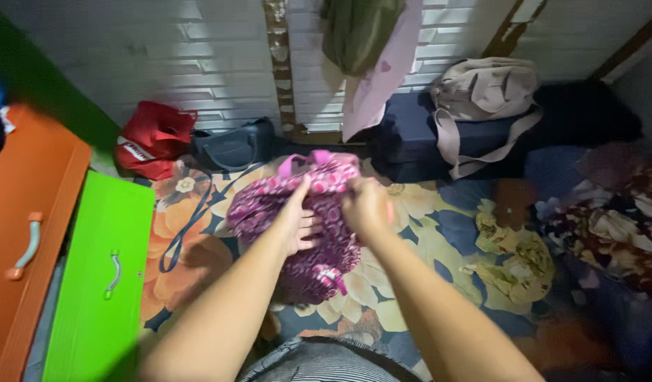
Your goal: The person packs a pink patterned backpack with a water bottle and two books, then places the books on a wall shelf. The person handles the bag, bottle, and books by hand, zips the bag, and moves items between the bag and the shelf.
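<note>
Hands on pink patterned backpack (305, 226) atop floral mat (439, 226): left hand (301, 223) pressed flat, right hand (367, 206) pinching its upper edge. Handling under way; steady two-handed hold needed.

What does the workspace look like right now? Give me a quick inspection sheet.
Surface: floral floor covering in orange, yellow and blue.
Job's things: pink patterned backpack lying on the floor covering.
Grippers: left hand pressed flat on the backpack; right hand gripping its upper edge.
Clutter: red bag and dark grey bag by the wall; beige bag on a dark blue cushion; crumpled floral cloth on the right.
Cables: nothing seen; only a dark strap trailing from the grey bag.
Surroundings: white brick wall, hanging clothes, orange drawer and green drawer on the left.
</note>
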